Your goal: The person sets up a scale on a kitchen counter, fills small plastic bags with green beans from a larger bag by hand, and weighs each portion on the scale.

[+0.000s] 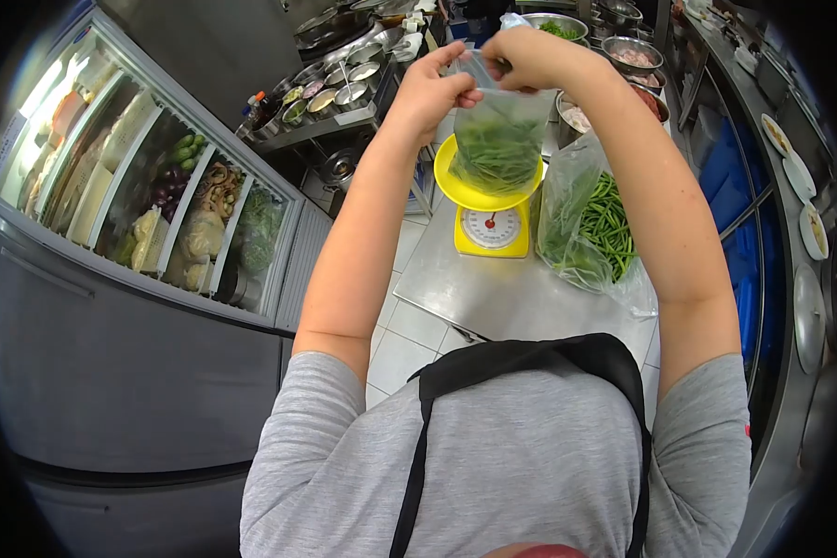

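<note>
L hand (pixel 437 91) is pinching clear bag (pixel 500 139) of greens w/ thumb & fingers; R hand (pixel 535 58) is gripping its top, fingertips partly hidden; bag's sitting on yellow scale (pixel 491 229), contents blurry.

The dial's numbers (pixel 491 227) are too small to be read; the right fingertips (pixel 499 71) are partly hidden behind the hand.

And here's the grey T-shirt (pixel 530 446), finely flecked all over; short sleeves (pixel 316 409), loosely creased, ending above bare forearms; over it comes a black apron (pixel 539 358), its broad top edge bunched across the chest, narrow dark straps (pixel 416 474) running down either side; both hands (pixel 428 88) bare, ungloved.
</note>
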A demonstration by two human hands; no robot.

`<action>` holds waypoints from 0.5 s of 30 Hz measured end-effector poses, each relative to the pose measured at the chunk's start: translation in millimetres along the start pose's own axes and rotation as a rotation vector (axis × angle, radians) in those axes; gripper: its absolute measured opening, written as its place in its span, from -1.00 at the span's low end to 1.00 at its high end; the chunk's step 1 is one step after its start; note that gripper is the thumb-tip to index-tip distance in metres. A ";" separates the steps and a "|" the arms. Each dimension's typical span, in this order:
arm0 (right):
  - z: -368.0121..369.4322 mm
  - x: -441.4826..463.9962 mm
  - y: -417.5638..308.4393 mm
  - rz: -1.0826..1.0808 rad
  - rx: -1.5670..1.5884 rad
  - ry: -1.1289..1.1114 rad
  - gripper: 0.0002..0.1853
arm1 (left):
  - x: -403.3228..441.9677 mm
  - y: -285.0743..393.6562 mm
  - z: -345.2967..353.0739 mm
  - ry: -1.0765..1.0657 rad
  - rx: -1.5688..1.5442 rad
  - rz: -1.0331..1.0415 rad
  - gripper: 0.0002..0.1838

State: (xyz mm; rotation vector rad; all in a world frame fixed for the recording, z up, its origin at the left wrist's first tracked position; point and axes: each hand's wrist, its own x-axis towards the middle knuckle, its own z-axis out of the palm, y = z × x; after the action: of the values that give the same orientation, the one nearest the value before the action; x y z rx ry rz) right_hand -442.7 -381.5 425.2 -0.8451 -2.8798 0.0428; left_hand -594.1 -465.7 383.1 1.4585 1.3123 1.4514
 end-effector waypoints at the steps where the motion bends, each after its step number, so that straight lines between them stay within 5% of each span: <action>1: 3.7 3.9 0.4 -0.064 0.190 0.046 -0.81 | 1.6 -1.5 -1.6 -0.040 -0.052 -0.023 -0.43; 2: 9.0 5.8 0.9 -0.126 0.383 0.094 -0.80 | 2.2 -3.4 -2.5 -0.080 -0.103 -0.048 -0.45; 4: 17.3 8.4 -0.7 -0.087 0.295 0.156 -0.78 | -1.1 -5.2 0.3 -0.096 -0.101 -0.021 -0.48; 6: 29.4 18.3 -3.7 0.005 -0.141 0.117 -0.80 | -0.3 -9.6 0.5 -0.101 -0.058 -0.052 -0.46; 8: 18.5 2.6 -20.0 0.160 -0.102 -0.074 -0.72 | -3.1 -8.7 0.7 -0.123 -0.058 -0.054 -0.44; 10: 22.1 2.5 -14.3 -0.128 0.237 0.132 -0.77 | -1.9 -5.0 -3.0 -0.211 0.013 -0.030 -0.40; 15: 20.2 -23.1 11.1 -0.059 0.432 0.465 -0.69 | -5.1 -7.6 -0.2 -0.145 0.000 -0.038 -0.35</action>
State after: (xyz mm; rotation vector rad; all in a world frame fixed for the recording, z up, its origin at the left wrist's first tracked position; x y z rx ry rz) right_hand -420.4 -384.4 401.5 -0.5898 -2.3317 0.3904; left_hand -595.0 -468.7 374.5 1.5011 1.2436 1.2966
